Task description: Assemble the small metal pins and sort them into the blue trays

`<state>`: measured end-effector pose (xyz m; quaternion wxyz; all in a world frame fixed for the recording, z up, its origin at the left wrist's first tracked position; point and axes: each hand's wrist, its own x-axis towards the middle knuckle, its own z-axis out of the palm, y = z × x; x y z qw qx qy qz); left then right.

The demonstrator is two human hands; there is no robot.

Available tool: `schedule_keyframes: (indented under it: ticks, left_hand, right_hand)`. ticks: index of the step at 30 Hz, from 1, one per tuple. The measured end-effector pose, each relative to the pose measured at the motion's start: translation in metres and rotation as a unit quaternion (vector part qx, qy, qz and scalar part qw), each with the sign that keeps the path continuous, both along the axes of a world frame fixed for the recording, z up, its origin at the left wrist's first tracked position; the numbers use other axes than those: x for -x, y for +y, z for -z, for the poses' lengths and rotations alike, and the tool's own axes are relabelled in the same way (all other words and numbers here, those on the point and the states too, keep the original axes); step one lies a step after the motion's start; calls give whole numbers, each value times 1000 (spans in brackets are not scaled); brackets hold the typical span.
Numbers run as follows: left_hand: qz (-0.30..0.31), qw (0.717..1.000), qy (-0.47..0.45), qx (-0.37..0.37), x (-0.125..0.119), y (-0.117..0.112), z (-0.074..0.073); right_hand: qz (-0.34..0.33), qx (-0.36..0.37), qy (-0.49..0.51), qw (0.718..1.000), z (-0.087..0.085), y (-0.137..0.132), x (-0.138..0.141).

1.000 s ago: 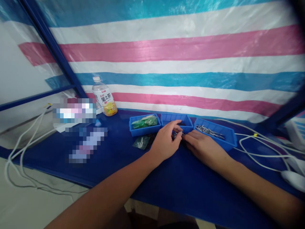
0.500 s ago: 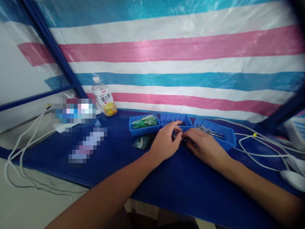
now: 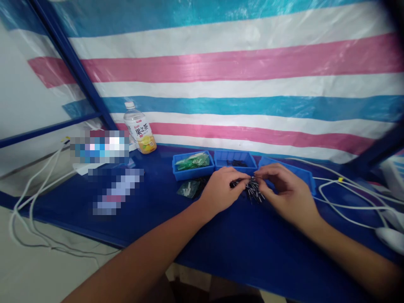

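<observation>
My left hand (image 3: pixel 221 191) and my right hand (image 3: pixel 285 191) meet over the blue table (image 3: pixel 240 244), in front of three small blue trays. Both hands pinch a bundle of thin metal pins (image 3: pixel 254 190) whose tips fan out between them. The left tray (image 3: pixel 193 165) holds green packets. Small dark parts lie in the middle tray (image 3: pixel 235 161). My right hand hides most of the right tray (image 3: pixel 301 176). A small clear bag (image 3: pixel 188 188) lies on the table left of my left hand.
A drink bottle (image 3: pixel 139 134) with an orange label stands at the back left. White cables (image 3: pixel 344 198) run across the right side, and more cables (image 3: pixel 31 202) hang at the left. A striped plastic sheet (image 3: pixel 240 84) forms the back wall behind a blue frame post (image 3: pixel 75 71).
My right hand has lifted off the table and turned, raising the pin bundle so its tips show. My left hand slid slightly toward me, away from the middle tray.
</observation>
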<state>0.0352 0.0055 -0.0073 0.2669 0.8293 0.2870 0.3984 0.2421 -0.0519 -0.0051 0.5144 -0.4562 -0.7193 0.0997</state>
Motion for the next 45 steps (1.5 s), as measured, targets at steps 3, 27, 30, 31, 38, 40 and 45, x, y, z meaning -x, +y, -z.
schedule_keyframes:
  ticks: [3, 27, 30, 31, 38, 40, 45]
  left_hand:
    - [8, 997, -32, 75, 0, -2, -1]
    - [17, 950, -182, 252, -1, 6, 3]
    - [31, 961, -160, 223, -1, 6, 5]
    - [37, 963, -157, 217, -1, 6, 5]
    - [58, 968, -140, 199, -3, 5, 8]
    - [73, 965, -141, 208, -4, 5, 9]
    - [75, 954, -175, 233, -6, 2, 6]
  right_hand:
    - [10, -55, -79, 995, -7, -5, 3]
    - [22, -52, -129, 990, -4, -5, 0]
    - [21, -61, -161, 985, -4, -4, 0]
    - [23, -56, -168, 984, -3, -3, 0]
    - [31, 49, -149, 987, 5, -1, -3]
    - [26, 79, -142, 986, 5, -1, -2]
    - [17, 107, -92, 990, 3, -1, 0]
